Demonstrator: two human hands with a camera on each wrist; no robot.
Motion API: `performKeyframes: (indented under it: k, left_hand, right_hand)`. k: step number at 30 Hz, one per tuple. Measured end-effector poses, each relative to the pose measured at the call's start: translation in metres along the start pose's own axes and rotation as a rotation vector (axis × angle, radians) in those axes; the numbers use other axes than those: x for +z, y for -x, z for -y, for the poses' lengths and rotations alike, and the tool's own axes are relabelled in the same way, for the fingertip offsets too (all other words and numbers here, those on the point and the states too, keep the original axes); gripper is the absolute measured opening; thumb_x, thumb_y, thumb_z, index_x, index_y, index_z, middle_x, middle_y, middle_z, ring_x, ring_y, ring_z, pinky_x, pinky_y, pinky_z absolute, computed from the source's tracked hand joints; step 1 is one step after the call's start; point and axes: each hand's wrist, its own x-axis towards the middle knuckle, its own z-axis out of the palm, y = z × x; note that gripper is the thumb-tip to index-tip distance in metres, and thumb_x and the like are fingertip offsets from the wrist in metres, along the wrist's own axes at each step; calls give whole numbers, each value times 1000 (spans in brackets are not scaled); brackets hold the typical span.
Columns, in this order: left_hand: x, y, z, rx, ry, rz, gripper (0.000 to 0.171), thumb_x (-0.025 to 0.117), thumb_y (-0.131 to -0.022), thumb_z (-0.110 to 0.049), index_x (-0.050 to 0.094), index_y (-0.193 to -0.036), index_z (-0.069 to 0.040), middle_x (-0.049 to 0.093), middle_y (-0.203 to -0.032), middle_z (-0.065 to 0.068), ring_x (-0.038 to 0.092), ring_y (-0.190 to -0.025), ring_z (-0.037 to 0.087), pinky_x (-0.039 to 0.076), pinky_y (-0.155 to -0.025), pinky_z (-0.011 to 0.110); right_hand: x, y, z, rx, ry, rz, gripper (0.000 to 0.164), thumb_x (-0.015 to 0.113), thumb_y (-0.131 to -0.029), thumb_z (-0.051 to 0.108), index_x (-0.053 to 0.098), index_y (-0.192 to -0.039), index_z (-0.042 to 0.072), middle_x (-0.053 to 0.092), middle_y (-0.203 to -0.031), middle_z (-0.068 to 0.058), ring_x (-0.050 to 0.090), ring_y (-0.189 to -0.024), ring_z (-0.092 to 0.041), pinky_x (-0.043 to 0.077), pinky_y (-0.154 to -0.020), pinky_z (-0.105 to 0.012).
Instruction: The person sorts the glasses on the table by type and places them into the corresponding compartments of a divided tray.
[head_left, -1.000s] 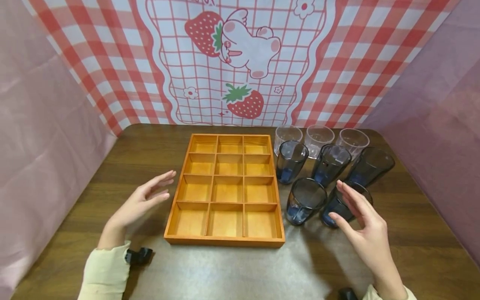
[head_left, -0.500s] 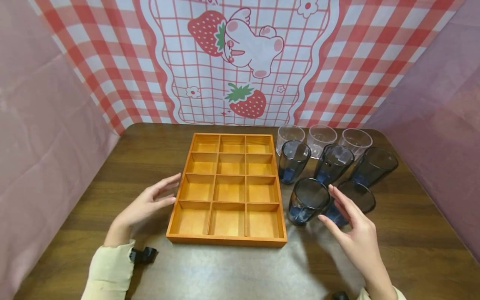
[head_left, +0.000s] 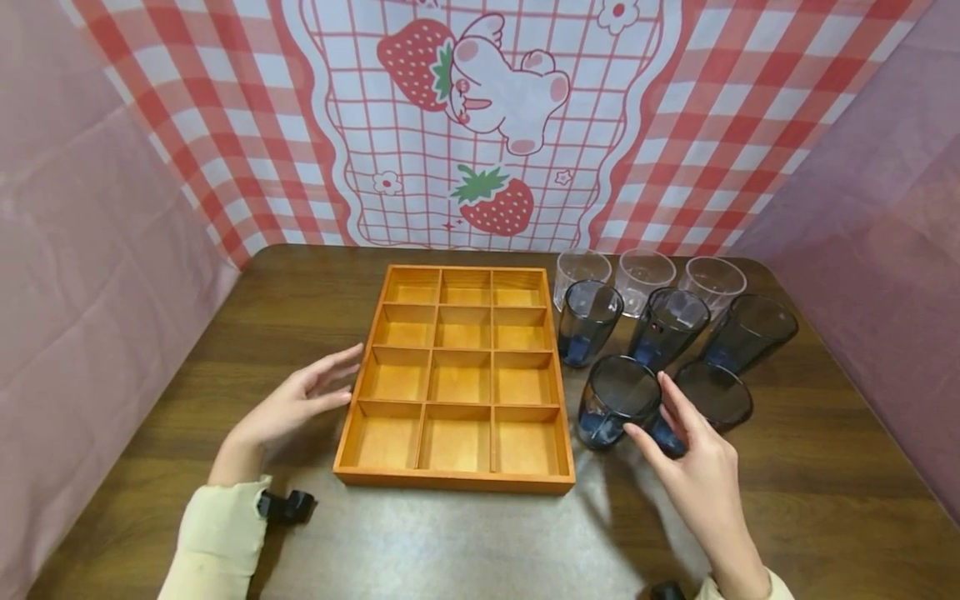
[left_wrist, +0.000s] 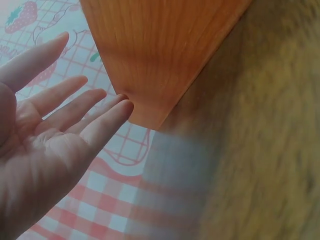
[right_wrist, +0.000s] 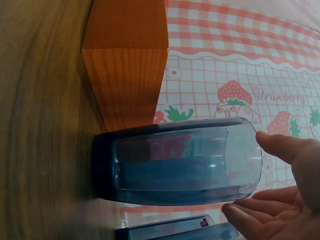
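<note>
A shallow wooden tray divided into small square compartments lies on the table, and every compartment is bare. My left hand is beside its left side, fingers extended; the left wrist view has the fingertips right at the tray's wall. On the tray's right stands a blue-grey tinted drinking glass, upright. Around its near right side is my right hand, thumb and fingers spread. From the right wrist, the thumb tip shows at the rim of the glass, with the other fingertips along its side.
Several more tinted glasses stand close behind and right of the nearest one. Behind them are three clear glasses in a row. A red-and-white strawberry cloth hangs at the table's back edge, with pinkish cloth at both sides.
My right hand has moved left, from the glass at the right to the near left tinted glass. My left hand has come in to the tray's side. Tray and glasses have stayed put.
</note>
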Motion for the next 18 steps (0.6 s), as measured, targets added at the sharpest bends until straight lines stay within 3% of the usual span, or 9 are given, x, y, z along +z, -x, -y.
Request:
performKeyframes:
  k: [2,5,8,10,15,18]
  left_hand:
    - [-2,-1,2,-9,23,14,62,54,-99,-10,24,-153,-2,23,-159,21,26,-142,40,45,-97,13]
    - [-6,-2,7,-3,42,33,64,55,-98,-10,23,-153,-3,21,-160,20,31,-143,29,44,-98,14]
    - [-9,-5,12,6,61,50,64,54,-98,-8,22,-153,-3,19,-160,20,35,-142,19,44,-99,15]
    - [-10,-7,14,8,72,56,65,54,-98,-7,21,-154,-3,18,-161,20,34,-142,20,44,-100,15]
    - [-12,-13,15,-17,114,60,68,57,-96,-7,21,-154,-5,18,-161,18,24,-144,38,44,-99,15]
    - [-13,-15,15,-34,140,58,71,58,-96,-7,20,-155,-6,17,-162,18,22,-145,39,45,-99,15]
  right_hand:
    - [0,0,1,36,30,22,74,84,-71,5,53,-138,4,61,-130,-21,49,-106,24,34,-84,7]
    - [2,0,1,82,61,57,75,84,-73,12,51,-139,2,61,-128,-23,65,-104,-5,31,-81,9]
    - [4,-1,1,118,70,85,77,84,-74,16,48,-141,0,60,-128,-25,66,-100,-36,30,-80,9]
    - [5,-2,2,148,53,96,78,83,-75,13,46,-141,-2,60,-128,-25,66,-102,-38,31,-80,9]
    - [8,-3,1,185,3,128,80,82,-77,13,41,-143,-3,55,-132,-29,63,-106,-43,32,-80,8]
    - [10,-3,1,193,-20,144,80,81,-78,12,39,-144,-4,54,-135,-28,61,-110,-44,33,-81,7]
